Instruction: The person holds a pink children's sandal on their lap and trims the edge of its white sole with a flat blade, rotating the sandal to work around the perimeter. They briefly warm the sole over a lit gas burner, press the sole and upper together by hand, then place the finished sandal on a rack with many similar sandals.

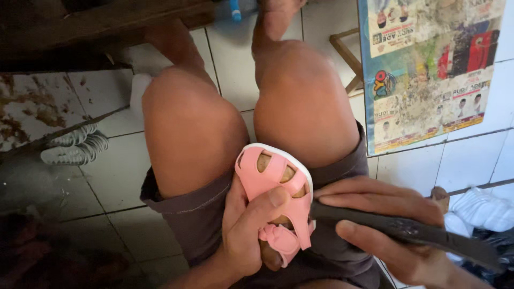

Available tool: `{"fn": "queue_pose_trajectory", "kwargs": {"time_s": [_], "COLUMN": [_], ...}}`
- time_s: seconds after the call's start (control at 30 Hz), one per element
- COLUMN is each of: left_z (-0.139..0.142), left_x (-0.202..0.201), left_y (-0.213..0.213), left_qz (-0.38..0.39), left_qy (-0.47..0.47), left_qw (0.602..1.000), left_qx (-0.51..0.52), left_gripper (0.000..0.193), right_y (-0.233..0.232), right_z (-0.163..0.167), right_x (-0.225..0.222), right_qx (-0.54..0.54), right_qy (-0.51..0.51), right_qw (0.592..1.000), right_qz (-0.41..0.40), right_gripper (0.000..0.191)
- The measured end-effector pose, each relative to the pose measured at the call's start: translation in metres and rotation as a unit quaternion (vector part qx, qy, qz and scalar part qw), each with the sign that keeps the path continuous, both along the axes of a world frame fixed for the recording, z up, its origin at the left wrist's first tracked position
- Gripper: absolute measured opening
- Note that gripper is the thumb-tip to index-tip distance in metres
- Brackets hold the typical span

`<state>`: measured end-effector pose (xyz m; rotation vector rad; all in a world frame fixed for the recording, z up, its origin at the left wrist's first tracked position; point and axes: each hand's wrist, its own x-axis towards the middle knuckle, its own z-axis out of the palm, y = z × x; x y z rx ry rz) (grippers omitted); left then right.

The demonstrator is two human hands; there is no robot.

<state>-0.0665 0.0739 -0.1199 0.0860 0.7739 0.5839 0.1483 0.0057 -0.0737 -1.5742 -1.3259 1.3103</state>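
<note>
Lower centre of the frame: small pink sandal [278, 200] with a white sole rim, propped on the lap between the two bare knees [193, 123], on dark grey shorts [187, 206]. Long axis running from lower right to upper left, toe end toward the knees, strap and bow end toward the body. Clasped from the left side by the left hand [243, 233]: fingers wrapped behind, thumb [270, 203] pressed across the straps, a firm closed grip. Coming in from the lower right, the right hand [391, 230], fingers curled tight round a long dark flat tool [412, 233]; tool's near end touching or just beside the sandal's right edge, exact contact hard to tell. Both hands close, left one actually on the sandal, right one reaching it only through the tool. Elsewhere: pale ribbed soles [75, 147] on the tiled floor [123, 176] at middle left, a worn printed poster [428, 69] against the white tiled wall at upper right, white bundled material [482, 208] at the right edge.
</note>
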Motion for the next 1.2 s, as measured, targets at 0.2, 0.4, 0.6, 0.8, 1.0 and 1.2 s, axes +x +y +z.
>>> {"fn": "queue_pose_trajectory", "kwargs": {"time_s": [0.2, 0.4, 0.6, 0.8, 1.0, 1.2], "left_z": [0.004, 0.003, 0.007, 0.010, 0.021, 0.028], "left_x": [-0.002, -0.005, -0.002, -0.002, 0.002, 0.003], "left_y": [0.004, 0.003, 0.004, 0.013, 0.025, 0.032], "left_qz": [-0.016, -0.040, -0.036, -0.083, -0.125, -0.152], "left_qy": [-0.030, -0.049, -0.062, -0.007, 0.030, 0.009], "left_qw": [0.999, 0.997, 0.997, 0.994, 0.990, 0.987], "left_qx": [0.005, 0.042, 0.018, 0.072, 0.056, 0.055], "left_gripper": [0.045, 0.042, 0.044, 0.042, 0.041, 0.042], "right_y": [0.004, -0.001, 0.013, 0.023, 0.039, 0.061], "right_z": [0.004, 0.002, 0.002, 0.003, 0.005, 0.007], "right_x": [0.002, 0.005, 0.016, 0.027, 0.035, 0.039], "right_qx": [-0.092, -0.091, -0.081, -0.099, -0.086, -0.162], "right_qy": [0.098, -0.021, 0.150, 0.060, 0.136, 0.237], "right_qw": [0.988, 0.995, 0.985, 0.993, 0.986, 0.958], "right_qz": [-0.080, -0.024, -0.030, 0.021, 0.051, 0.010], "right_gripper": [0.033, 0.033, 0.036, 0.035, 0.037, 0.038]}}
